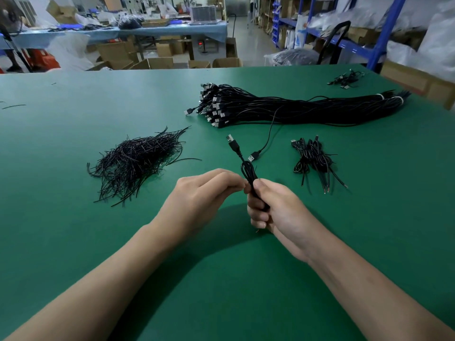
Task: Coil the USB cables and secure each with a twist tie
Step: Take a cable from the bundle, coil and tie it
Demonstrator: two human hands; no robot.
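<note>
My right hand (275, 207) grips a coiled black USB cable (247, 169) above the green table (73, 242); its loops and USB plug stick up from my fist. The curled fingers of my left hand (204, 193) pinch at the coil's middle, right against my right thumb; whether a twist tie sits between them is hidden. A pile of black twist ties (138, 163) lies to the left. A large bundle of uncoiled USB cables (283, 109) lies behind, with one loose cable (267, 139) trailing toward me. Coiled, tied cables (312, 158) lie to the right.
A few more cables (344, 78) lie at the table's far right corner. Stray ties (13, 106) sit at the far left. Beyond the table edge stand cardboard boxes (160, 62), another work table (123, 33) and blue shelving (384, 33).
</note>
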